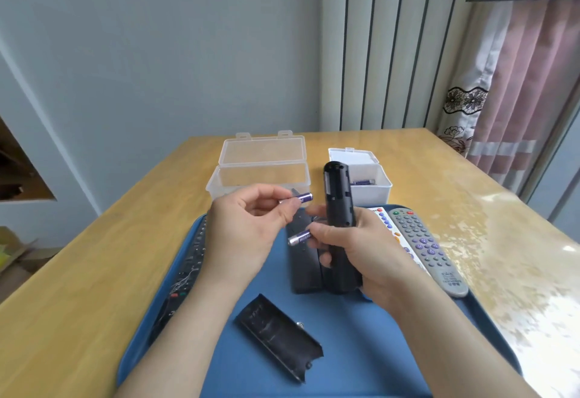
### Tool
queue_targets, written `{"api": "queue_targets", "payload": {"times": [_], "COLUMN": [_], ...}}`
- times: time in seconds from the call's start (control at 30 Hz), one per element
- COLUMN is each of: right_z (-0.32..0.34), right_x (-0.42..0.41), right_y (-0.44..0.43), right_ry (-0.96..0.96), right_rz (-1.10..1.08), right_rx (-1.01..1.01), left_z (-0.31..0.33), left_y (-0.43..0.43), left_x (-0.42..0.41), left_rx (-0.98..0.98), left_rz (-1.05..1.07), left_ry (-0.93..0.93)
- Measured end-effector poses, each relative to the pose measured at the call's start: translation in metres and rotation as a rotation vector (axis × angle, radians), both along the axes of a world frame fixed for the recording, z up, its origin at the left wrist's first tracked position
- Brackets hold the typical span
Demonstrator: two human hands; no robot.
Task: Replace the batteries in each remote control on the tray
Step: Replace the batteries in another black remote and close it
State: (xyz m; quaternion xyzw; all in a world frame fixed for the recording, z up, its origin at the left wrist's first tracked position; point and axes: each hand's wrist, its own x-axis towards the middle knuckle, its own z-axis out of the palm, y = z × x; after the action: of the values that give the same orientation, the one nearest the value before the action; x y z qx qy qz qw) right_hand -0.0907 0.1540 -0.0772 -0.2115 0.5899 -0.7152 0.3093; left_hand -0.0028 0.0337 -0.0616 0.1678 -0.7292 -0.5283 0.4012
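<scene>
A long black remote control (185, 272) with small worn buttons lies along the left edge of the blue plastic tray (361, 350), partly hidden under the left forearm. The tray sits on the near part of a yellow wooden table (103, 272). Above the tray, the left hand (248, 228) pinches a slim purple-and-silver battery (298, 198) between thumb and forefinger, the other fingers loosely curled; the battery lies nearly level, its purple end pointing right. Far behind that hand, a clear plastic box with its hinged lid raised (260, 165) stands on the table. On the near middle of the tray lies a detached black battery cover (279, 339), inner side up, set diagonally. Another dark remote (303, 272) lies flat on the tray, just left of the right hand. The right hand (361, 250) grips a black remote control held upright (339, 209), back facing the camera and its battery bay uncovered at the far end; the same hand's fingertips also pinch a second purple-and-silver battery (298, 237), silver end pointing left. Beyond it, a small white open box (370, 184) holds more purple batteries (364, 182). Right of the hand, a white remote with coloured buttons (384, 223) and a grey remote with purple and grey buttons (423, 247) lie side by side on the tray.
</scene>
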Motion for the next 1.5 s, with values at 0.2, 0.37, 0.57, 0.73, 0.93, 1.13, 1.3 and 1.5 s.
{"api": "queue_targets", "payload": {"times": [0.2, 0.37, 0.57, 0.73, 0.93, 1.13, 1.3, 1.5], "right_z": [0.0, 0.003, -0.002, -0.001, -0.001, 0.01, 0.016, 0.013], "right_x": [0.011, 0.018, 0.017, 0.02, 0.025, 0.026, 0.026, 0.025], "right_y": [-0.006, -0.008, -0.011, -0.01, -0.011, -0.003, 0.002, -0.005], "right_ry": [0.069, 0.075, 0.119, 0.168, 0.256, 0.326, 0.377, 0.193], "right_rz": [0.166, 0.174, 0.106, 0.117, 0.198, 0.42, 0.468, 0.323], "right_rx": [-0.017, -0.052, -0.002, 0.019, 0.1, 0.146, 0.2, 0.0], "left_z": [-0.002, -0.006, -0.002, 0.003, 0.006, 0.008, 0.01, 0.008], "left_y": [0.012, 0.01, 0.011, 0.011, 0.002, -0.011, -0.009, -0.003], "left_x": [0.001, 0.002, 0.003, 0.003, 0.004, 0.011, 0.012, 0.007], "left_rx": [-0.401, -0.546, -0.535, -0.285, -0.132, 0.279, 0.336, 0.312], "left_rz": [0.128, 0.122, -0.001, -0.074, -0.005, -0.377, -0.381, -0.372], "left_ry": [0.096, 0.065, -0.054, -0.087, -0.048, 0.001, 0.009, 0.008]}}
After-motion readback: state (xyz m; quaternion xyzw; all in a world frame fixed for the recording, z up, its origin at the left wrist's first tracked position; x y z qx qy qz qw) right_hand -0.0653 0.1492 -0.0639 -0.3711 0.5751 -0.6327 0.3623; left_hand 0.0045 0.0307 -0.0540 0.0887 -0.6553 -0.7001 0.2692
